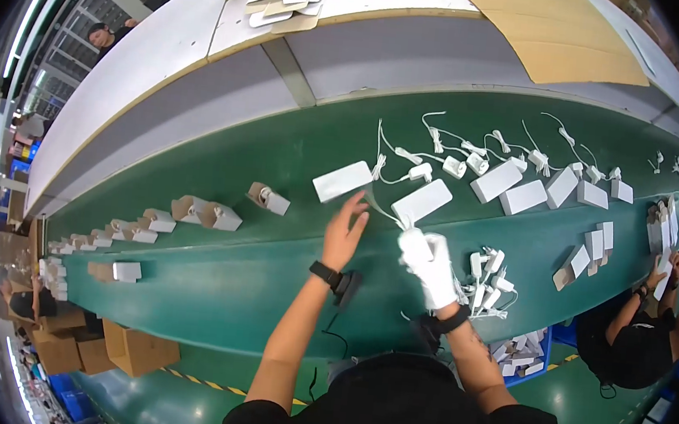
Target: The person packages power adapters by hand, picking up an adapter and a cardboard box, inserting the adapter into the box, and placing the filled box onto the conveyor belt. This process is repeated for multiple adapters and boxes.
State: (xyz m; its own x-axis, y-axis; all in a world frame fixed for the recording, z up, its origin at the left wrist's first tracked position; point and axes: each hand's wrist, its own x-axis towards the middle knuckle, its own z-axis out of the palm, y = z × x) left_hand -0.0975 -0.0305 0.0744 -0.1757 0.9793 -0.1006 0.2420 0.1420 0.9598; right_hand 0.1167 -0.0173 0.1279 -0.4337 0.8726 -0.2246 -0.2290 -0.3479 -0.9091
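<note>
My left hand (343,230), bare and with a dark wristband, reaches over the green belt with its fingers apart. Its fingertips are just below a closed white box (342,181). My right hand (430,271) wears a white glove and is closed around a white charger (408,225), mostly hidden by the glove. A thin white cable curves from it toward my left fingertips; whether they touch it I cannot tell. Right above the glove lies another white box (423,200). Beside my right wrist, several white chargers (486,283) with cables lie in a pile.
More white boxes (525,197) and chargers (454,167) line the belt to the right. Open-ended boxes (189,208) stand in a row on the left. A blue bin (546,346) holds small white pieces. A co-worker (637,343) handles boxes at far right. Cartons (138,346) stand lower left.
</note>
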